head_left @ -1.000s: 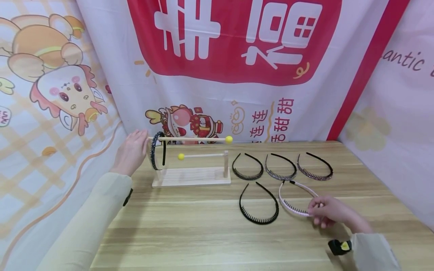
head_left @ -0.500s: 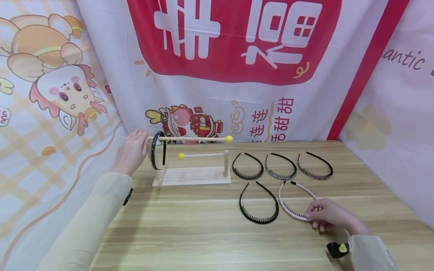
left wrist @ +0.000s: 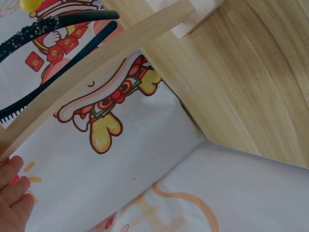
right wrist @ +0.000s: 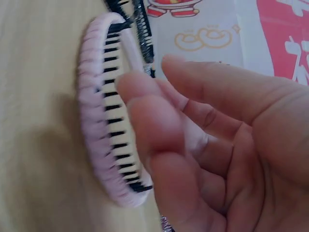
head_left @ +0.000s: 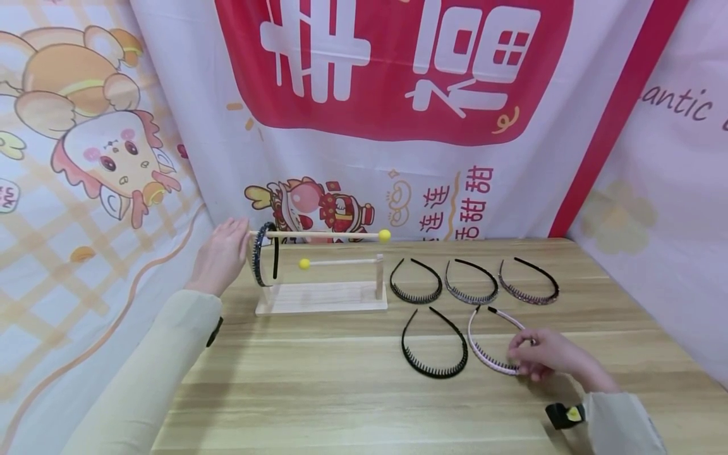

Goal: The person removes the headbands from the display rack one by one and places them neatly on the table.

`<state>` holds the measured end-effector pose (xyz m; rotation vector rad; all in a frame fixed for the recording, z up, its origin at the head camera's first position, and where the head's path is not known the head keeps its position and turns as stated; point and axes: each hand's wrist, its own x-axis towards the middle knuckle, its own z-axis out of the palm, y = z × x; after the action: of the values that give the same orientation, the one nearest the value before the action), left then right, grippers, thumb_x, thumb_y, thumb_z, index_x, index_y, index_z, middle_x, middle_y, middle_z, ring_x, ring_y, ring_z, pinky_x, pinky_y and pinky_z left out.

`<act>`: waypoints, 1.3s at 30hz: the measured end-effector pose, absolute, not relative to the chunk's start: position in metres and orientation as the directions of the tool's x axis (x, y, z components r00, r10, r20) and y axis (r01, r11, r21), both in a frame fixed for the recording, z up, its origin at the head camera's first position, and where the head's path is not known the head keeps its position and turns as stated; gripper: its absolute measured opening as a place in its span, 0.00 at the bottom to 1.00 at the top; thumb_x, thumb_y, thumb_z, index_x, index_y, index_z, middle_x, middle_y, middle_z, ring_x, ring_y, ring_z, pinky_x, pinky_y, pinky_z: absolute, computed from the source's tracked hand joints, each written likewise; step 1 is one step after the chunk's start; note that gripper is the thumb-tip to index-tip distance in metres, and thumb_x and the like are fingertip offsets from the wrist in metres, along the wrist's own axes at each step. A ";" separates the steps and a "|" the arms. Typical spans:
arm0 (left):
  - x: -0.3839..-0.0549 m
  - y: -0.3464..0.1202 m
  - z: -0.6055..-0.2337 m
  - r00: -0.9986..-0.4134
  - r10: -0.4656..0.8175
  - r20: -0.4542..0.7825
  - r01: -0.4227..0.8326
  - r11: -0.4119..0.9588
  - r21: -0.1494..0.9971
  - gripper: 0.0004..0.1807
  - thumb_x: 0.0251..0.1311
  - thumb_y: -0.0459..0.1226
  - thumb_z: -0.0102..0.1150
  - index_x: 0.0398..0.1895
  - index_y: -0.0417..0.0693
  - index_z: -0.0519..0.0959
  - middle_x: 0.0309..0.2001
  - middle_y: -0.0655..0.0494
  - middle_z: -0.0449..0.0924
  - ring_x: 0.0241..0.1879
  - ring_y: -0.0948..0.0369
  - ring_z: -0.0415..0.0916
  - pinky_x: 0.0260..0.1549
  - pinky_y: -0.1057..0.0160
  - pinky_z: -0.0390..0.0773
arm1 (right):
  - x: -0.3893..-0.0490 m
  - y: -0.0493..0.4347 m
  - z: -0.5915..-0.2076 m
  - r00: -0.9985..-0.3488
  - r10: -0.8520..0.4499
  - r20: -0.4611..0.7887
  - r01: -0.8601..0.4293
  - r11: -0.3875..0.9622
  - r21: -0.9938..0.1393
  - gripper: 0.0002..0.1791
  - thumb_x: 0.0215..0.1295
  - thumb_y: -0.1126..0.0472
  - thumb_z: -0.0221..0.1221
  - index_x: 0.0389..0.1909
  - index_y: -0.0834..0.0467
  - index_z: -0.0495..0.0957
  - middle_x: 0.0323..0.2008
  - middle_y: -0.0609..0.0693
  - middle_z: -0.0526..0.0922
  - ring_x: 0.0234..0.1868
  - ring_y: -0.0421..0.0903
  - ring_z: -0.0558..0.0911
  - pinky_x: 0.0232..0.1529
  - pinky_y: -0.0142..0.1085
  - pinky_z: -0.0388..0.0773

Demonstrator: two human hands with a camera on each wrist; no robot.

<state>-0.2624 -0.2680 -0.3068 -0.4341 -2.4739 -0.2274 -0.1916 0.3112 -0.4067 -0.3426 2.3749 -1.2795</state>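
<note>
My left hand (head_left: 218,259) lies with its fingers against the upper left end of a small wooden display stand (head_left: 321,306); its fingertips show right at the post (left wrist: 96,72) in the left wrist view. On the stand's upper rod hangs a dark beaded headband (head_left: 257,256), close to that hand. At the right, my right hand (head_left: 546,357) hovers with loosely bent fingers over the right side of a pale pink toothed headband (head_left: 493,365). In the right wrist view the pink wrapped band (right wrist: 94,111) lies beyond the fingertips, with nothing pinched between thumb and fingers.
A black headband (head_left: 435,374) lies left of the pink one. Behind them lie a dark headband (head_left: 415,299), a silvery one (head_left: 472,299) and a pinkish glittery one (head_left: 529,298). Yellow balls (head_left: 384,236) cap the rods. Printed cloth (head_left: 370,126) hangs behind the table.
The pink headband has shifted slightly toward me, and the right fingers have let go of it and risen a little. The left hand has stayed at the stand.
</note>
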 end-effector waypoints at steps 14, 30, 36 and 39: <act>-0.261 -0.269 -0.306 -0.767 0.250 0.591 0.360 0.930 0.075 0.20 0.66 0.31 0.46 0.58 0.26 0.65 0.56 0.31 0.67 0.60 0.38 0.59 0.64 0.48 0.53 | -0.210 0.286 -0.353 -0.890 -0.438 -0.125 -0.169 0.573 -0.802 0.17 0.65 0.59 0.56 0.46 0.68 0.72 0.25 0.56 0.79 0.19 0.49 0.78 0.16 0.37 0.78; -0.259 -0.270 -0.306 -0.769 0.248 0.590 0.356 0.932 0.071 0.20 0.66 0.31 0.46 0.58 0.27 0.65 0.56 0.31 0.67 0.59 0.38 0.60 0.64 0.48 0.53 | -0.246 0.217 -0.282 -0.885 -0.465 -0.014 -0.307 0.605 -0.734 0.16 0.64 0.60 0.56 0.49 0.65 0.72 0.29 0.54 0.80 0.24 0.52 0.79 0.25 0.41 0.82; -0.260 -0.270 -0.307 -0.772 0.253 0.583 0.355 0.933 0.066 0.20 0.67 0.33 0.44 0.58 0.27 0.64 0.56 0.31 0.67 0.60 0.38 0.59 0.64 0.48 0.53 | -0.263 0.185 -0.267 -0.877 -0.478 0.044 -0.351 0.575 -0.739 0.17 0.63 0.61 0.57 0.51 0.64 0.72 0.32 0.56 0.80 0.26 0.55 0.80 0.27 0.41 0.82; -0.260 -0.270 -0.307 -0.767 0.252 0.590 0.356 0.932 0.065 0.20 0.67 0.32 0.44 0.58 0.26 0.65 0.56 0.30 0.67 0.59 0.38 0.60 0.64 0.47 0.53 | -0.266 0.169 -0.261 -0.870 -0.487 0.073 -0.371 0.552 -0.747 0.18 0.63 0.61 0.57 0.52 0.62 0.72 0.33 0.56 0.80 0.27 0.56 0.80 0.27 0.43 0.82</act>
<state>-0.2604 -0.2701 -0.3068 -0.4312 -2.4842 -0.2308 -0.2661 0.1687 -0.2610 -0.7346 2.6394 -1.2190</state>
